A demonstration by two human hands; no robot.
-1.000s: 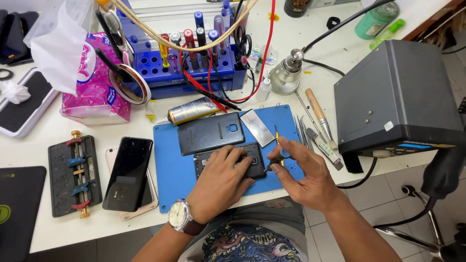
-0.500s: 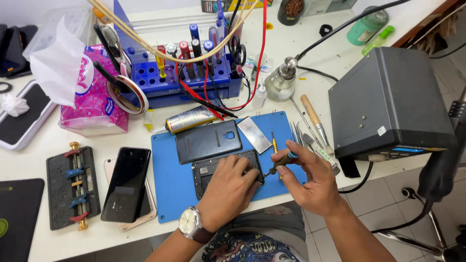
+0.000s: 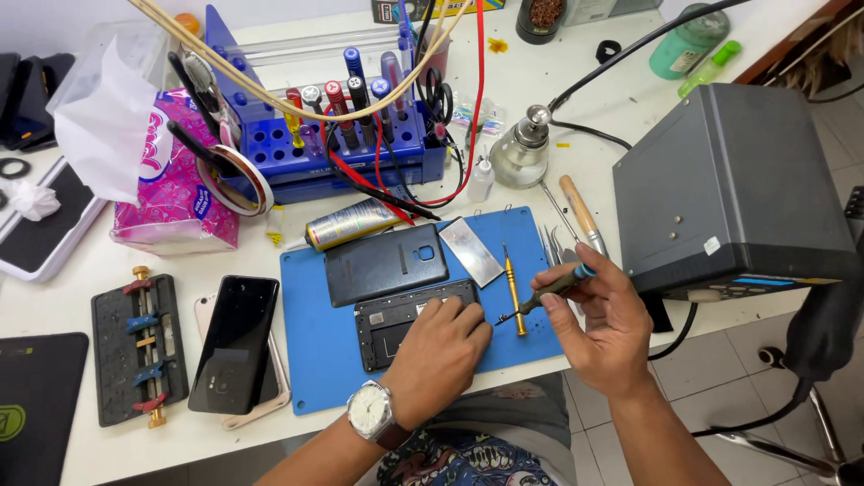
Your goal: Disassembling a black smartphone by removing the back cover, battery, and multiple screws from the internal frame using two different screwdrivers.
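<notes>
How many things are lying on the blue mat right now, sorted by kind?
Opened phone body under the left hand: 1
Dark back cover: 1
Silver metal plate: 1
Yellow-handled screwdriver lying loose: 1
Total: 4
The dark screwdriver is in the right hand, not on the blue mat.

A white counter (image 3: 576,117) fills most of the view, its near edge running along the bottom and dropping away at the right. Beyond that edge lies a floor (image 3: 720,369) of pale square tiles with thin grout lines. On the floor at the near right stands the chromed base of a chair (image 3: 792,450), its dark seat (image 3: 823,328) above it. At the far left a pale wall (image 3: 54,22) meets the counter. The light is bright and even, with soft shadows.
</notes>
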